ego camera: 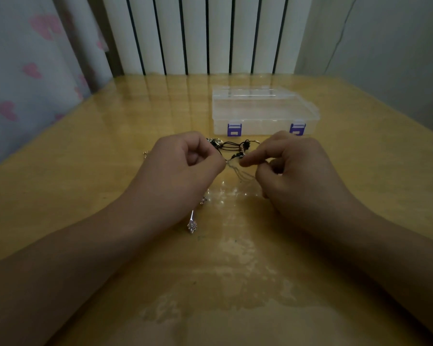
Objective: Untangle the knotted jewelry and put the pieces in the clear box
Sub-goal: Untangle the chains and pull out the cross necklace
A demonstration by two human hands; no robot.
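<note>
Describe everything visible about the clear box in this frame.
The clear box is a flat, rectangular case of see-through plastic with two purple latches on its near side. Its lid looks closed and nothing shows inside, though the dim light makes that hard to confirm. It lies flat on the yellow table, beyond the tangled jewelry and right of centre, near the back edge. Neither of the hands touches it.
</note>
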